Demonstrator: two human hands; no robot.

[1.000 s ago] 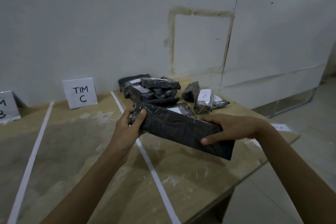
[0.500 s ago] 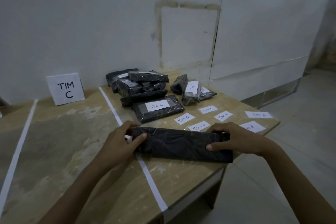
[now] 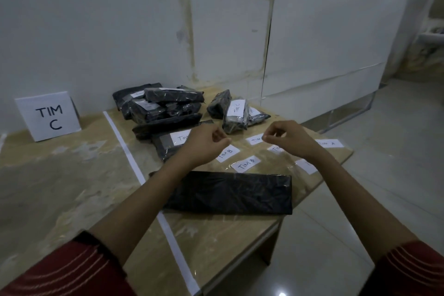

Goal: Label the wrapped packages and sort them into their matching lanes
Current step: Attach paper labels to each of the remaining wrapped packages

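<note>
Now, L hand curled, R hand curled

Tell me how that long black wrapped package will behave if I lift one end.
Probably stiff: the long black package lies flat with straight edges and square corners, like a box. Its glossy wrinkled wrap may slip in fingers. It should not roll, but its right end lies near the table edge, so a push could send it off.

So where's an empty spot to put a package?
The big bare patch is left of the white tape line, in front of the TIM C sign. Right of it is crowded: package pile, paper labels, long black package.
</note>
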